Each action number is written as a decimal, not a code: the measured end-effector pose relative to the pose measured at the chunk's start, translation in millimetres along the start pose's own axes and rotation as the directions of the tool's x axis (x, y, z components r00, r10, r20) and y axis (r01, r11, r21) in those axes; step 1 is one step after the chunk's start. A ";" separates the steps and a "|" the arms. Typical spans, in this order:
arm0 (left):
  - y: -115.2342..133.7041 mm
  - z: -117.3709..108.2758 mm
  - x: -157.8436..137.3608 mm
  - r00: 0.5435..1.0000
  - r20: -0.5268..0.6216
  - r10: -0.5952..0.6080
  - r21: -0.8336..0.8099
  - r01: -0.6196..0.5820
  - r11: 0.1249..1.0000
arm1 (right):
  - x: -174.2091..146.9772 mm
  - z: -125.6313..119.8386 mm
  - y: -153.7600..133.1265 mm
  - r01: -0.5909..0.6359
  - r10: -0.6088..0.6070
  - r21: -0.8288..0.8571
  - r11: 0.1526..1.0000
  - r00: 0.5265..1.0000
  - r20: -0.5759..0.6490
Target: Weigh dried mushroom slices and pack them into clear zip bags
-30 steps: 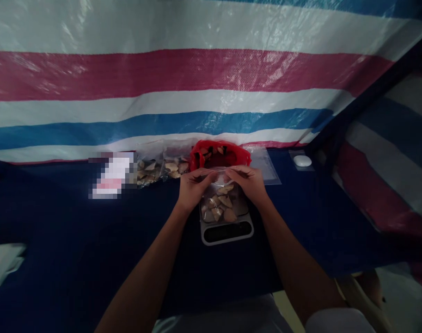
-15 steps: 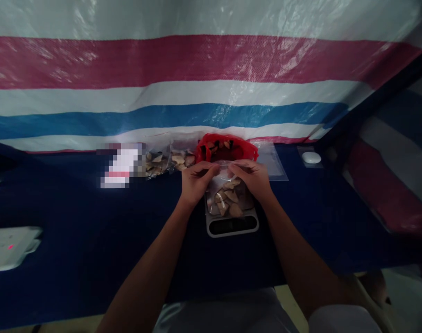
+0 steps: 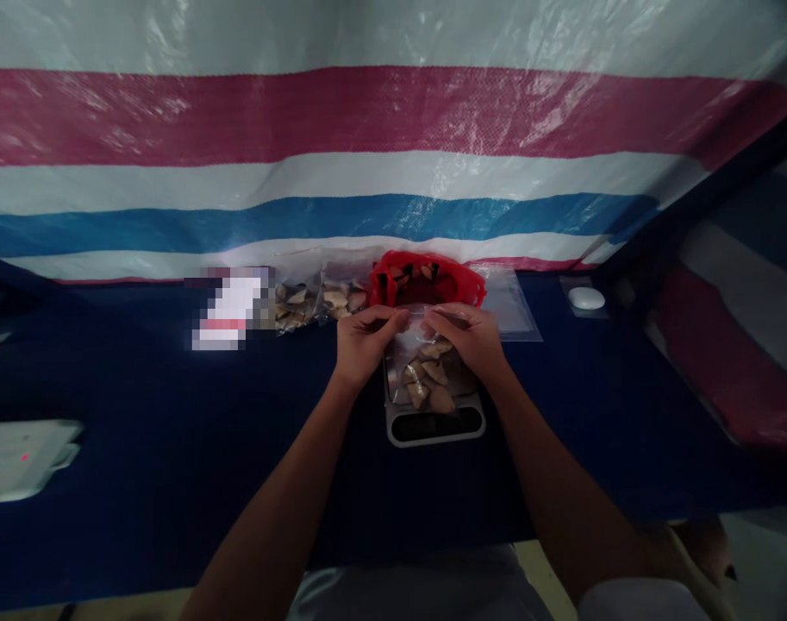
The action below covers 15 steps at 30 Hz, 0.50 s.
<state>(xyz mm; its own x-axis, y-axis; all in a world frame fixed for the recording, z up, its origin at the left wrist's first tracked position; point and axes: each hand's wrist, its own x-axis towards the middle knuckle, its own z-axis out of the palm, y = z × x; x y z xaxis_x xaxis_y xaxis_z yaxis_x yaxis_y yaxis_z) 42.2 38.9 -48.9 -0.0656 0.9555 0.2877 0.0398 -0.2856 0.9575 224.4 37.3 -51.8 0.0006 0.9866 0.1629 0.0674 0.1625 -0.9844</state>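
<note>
My left hand (image 3: 365, 338) and my right hand (image 3: 469, 335) pinch the top edge of a clear plastic bag (image 3: 407, 345) between thumbs and fingers. Several pale brown dried slices (image 3: 428, 379) lie in the bottom of this bag. It hangs over a white kitchen scale (image 3: 393, 431) with a dark display; whether the bag rests on the scale I cannot tell. Right behind my hands stands an open red plastic bag (image 3: 425, 263) with more brown pieces inside. Some fingertips are hidden behind the bag's edge.
Two filled clear bags, a left one (image 3: 295, 309) and a right one (image 3: 342, 297), stand left of the red bag. Flat clear bags (image 3: 519, 310) lie right of it. A white oval object (image 3: 586, 298), a pixelated bright rectangle (image 3: 231, 309) and a white power strip (image 3: 24, 461) are on the blue table (image 3: 173, 448).
Both hands keep their pinch on the bag's top edge. The bag's lower end has shifted very slightly toward me; the whole view has moved a little.
</note>
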 end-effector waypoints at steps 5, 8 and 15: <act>-1.4 1.2 -2.1 1.000 0.007 -0.021 0.004 0.021 1.000 | -0.6 -1.0 -4.5 -0.007 0.008 -0.024 1.000 1.000 0.026; -2.0 1.8 -2.2 0.999 0.000 -0.040 0.022 0.040 0.999 | 0.5 -1.9 -2.5 -0.008 0.008 -0.022 1.000 0.999 0.031; -4.0 -3.2 3.3 0.998 -0.055 0.008 -0.027 -0.010 1.000 | 2.2 -11.0 0.0 -0.084 0.083 0.084 0.993 0.996 0.020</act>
<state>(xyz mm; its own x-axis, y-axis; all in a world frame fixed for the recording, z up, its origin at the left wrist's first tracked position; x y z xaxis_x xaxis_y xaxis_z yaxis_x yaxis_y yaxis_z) 38.6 42.9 -51.8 -0.1203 0.9475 0.2963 0.0137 -0.2968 0.9548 235.4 39.3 -50.7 -0.0136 0.9968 0.0793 -0.0167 0.0791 -0.9967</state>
